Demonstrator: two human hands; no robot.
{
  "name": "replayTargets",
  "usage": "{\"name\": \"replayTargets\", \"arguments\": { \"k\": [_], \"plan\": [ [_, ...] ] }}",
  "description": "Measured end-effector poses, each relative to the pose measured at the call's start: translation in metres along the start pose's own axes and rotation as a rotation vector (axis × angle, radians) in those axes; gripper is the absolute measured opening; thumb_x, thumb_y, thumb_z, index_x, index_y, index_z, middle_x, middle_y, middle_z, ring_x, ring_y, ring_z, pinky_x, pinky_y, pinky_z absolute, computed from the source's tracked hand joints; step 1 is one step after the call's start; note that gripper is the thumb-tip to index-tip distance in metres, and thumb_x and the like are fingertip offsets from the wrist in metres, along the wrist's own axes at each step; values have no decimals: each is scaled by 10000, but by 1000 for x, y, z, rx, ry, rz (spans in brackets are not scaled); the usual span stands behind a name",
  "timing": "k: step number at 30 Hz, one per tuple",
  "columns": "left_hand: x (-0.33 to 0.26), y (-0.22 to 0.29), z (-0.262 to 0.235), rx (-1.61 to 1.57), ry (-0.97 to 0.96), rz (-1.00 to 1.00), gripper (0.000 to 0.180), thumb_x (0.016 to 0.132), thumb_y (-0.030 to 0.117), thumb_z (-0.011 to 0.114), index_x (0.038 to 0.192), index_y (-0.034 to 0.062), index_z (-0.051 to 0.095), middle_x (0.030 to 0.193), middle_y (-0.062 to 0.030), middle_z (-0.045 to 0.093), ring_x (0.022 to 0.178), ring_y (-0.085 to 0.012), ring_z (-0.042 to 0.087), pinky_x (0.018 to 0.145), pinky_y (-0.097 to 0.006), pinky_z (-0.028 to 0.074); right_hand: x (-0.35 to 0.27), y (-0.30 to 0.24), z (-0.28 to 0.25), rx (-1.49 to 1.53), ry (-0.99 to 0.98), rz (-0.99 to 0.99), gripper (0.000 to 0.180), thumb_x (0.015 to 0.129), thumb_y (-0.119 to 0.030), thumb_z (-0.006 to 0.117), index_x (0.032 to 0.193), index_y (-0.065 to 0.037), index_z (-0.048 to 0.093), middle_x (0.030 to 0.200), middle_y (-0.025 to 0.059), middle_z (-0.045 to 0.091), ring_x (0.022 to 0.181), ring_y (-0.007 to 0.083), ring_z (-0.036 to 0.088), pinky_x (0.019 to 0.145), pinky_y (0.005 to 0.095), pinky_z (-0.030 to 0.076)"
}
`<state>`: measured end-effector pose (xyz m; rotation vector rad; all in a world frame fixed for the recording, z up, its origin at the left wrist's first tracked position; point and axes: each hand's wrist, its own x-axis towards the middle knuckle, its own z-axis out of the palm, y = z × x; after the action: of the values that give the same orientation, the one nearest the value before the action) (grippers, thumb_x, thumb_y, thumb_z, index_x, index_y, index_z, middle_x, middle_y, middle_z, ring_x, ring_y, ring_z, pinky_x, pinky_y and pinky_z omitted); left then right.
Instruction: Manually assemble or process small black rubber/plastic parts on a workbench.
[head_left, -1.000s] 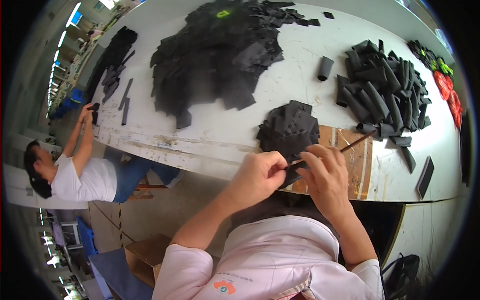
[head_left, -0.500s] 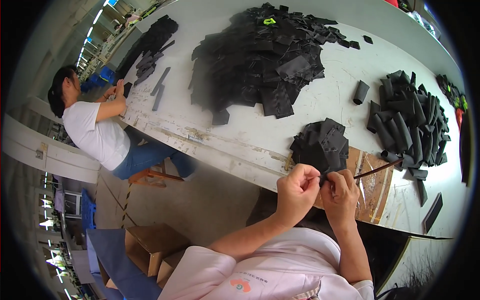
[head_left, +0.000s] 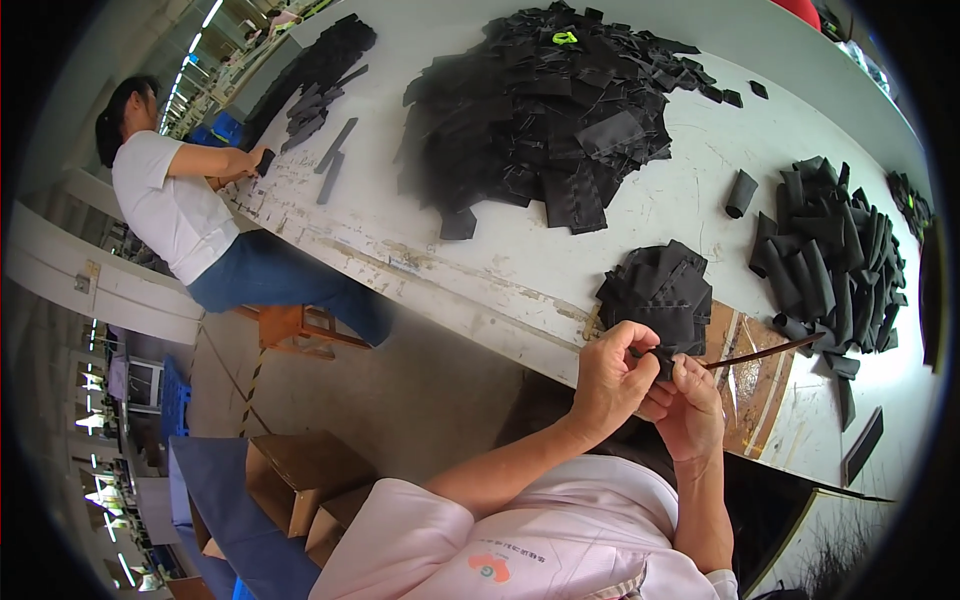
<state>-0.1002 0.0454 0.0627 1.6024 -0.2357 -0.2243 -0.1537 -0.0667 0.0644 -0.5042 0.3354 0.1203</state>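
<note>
Both hands are closed on a small black fabric piece [head_left: 664, 361] above the table's near edge. My left hand [head_left: 612, 388] pinches its left end between thumb and fingers. At its right end, the thumb and fingers of my right hand [head_left: 692, 408] are pressed together. A thin brown rod [head_left: 765, 353] runs from beside my right hand toward the right; I cannot tell whether the hand grips it. Just beyond my hands lies a small heap of flat black fabric pieces [head_left: 655, 290]. To the right sits a pile of rolled black tubes [head_left: 815, 270].
A large mound of black pieces [head_left: 540, 130] covers the middle of the white table [head_left: 480, 285]. Brown taped board [head_left: 745, 390] lies at the near edge. At far left a co-worker [head_left: 180, 200] sits on a wooden stool [head_left: 300, 328]. Cardboard boxes [head_left: 310, 475] stand lower left.
My right hand has turned, showing more of its palm side, and more of the black piece shows between my hands. The co-worker's arms have lowered, with a black piece in hand.
</note>
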Motion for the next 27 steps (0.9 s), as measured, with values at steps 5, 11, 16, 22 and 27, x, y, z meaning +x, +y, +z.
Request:
{"name": "replayTargets", "arguments": {
  "k": [5,11,16,22,27],
  "plan": [
    [2,-8,-6,-247,-42,-115,136,737,-46,525,869,-16,522,720,-43,557,484,-13,445,382,-171,347,5,2,-6,-397,91,-170,128,817,-178,587,781,-73,523,667,-34,493,564,56,447,504,183,397],
    [-4,22,-24,-1167,-751,-577,320,733,-27,536,1050,-3,502,743,-3,498,428,8,333,346,-130,257,-7,-6,3,-255,-224,-209,113,800,-149,610,775,-61,543,786,-7,481,703,80,443,661,191,357],
    [-4,42,-12,-620,-669,-343,364,738,-30,556,1095,-6,496,770,-10,517,544,2,441,418,-127,324,-13,-17,7,-319,2,-343,137,806,-142,598,758,-37,524,798,14,480,707,111,444,653,220,362],
    [-14,33,22,-66,-131,203,148,769,-38,578,906,19,581,814,-28,530,649,-61,488,559,-190,416,-21,-29,13,-1239,115,-1006,50,769,4,566,777,-15,520,780,88,521,650,176,510,567,257,413],
    [-10,52,27,-354,-262,-31,92,800,-43,558,879,4,551,913,-63,563,658,-39,505,500,-168,418,-38,-45,21,-1360,189,-1052,72,751,14,571,792,-16,520,793,98,516,670,220,511,565,287,431]
  ]
}}
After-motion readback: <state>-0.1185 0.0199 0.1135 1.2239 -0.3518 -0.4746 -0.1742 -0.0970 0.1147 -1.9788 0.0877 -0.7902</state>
